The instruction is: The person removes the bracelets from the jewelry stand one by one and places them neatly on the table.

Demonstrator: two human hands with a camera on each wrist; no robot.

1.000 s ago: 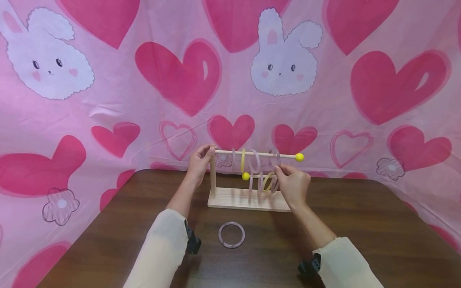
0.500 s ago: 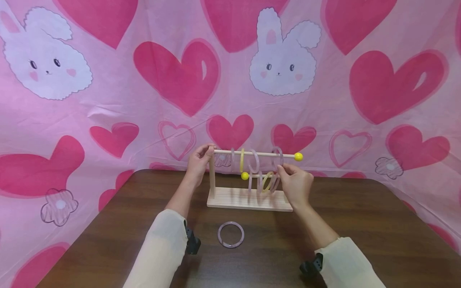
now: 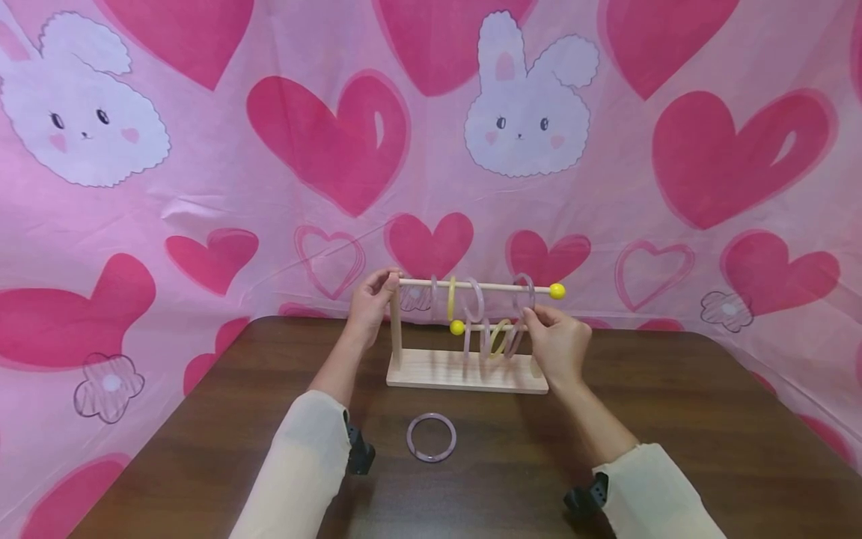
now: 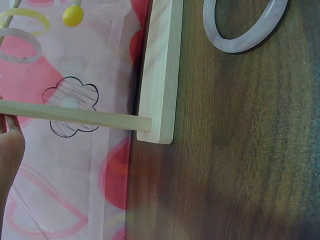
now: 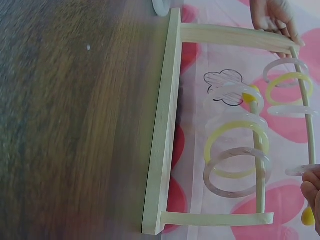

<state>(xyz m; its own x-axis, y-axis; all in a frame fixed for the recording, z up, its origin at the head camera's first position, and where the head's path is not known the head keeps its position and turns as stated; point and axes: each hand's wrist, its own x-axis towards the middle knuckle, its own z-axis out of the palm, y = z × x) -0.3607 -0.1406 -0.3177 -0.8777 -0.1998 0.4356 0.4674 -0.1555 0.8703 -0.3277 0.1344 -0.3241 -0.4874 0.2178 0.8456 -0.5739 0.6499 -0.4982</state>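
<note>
1. Well, a wooden stand (image 3: 441, 378) sits near the far edge of the tabletop (image 3: 202, 449), its base lying lengthwise.
2. Its upper rod (image 3: 498, 287) carries four rings: from the left post, lilac, yellow, lilac, then a purplish ring (image 3: 532, 293) close to the yellow ball (image 3: 557, 291) at the tip.
3. That last one is pinched at its lower edge by the right hand (image 3: 559, 344), fingers against thumb.
4. The lower rod (image 5: 260, 198) holds four too, one yellow among lilac.
5. The left hand (image 3: 367, 303) grips the left post's top.
6. A loose ring (image 3: 409, 438) lies flat before the base's front edge, nearer its left corner.
</note>
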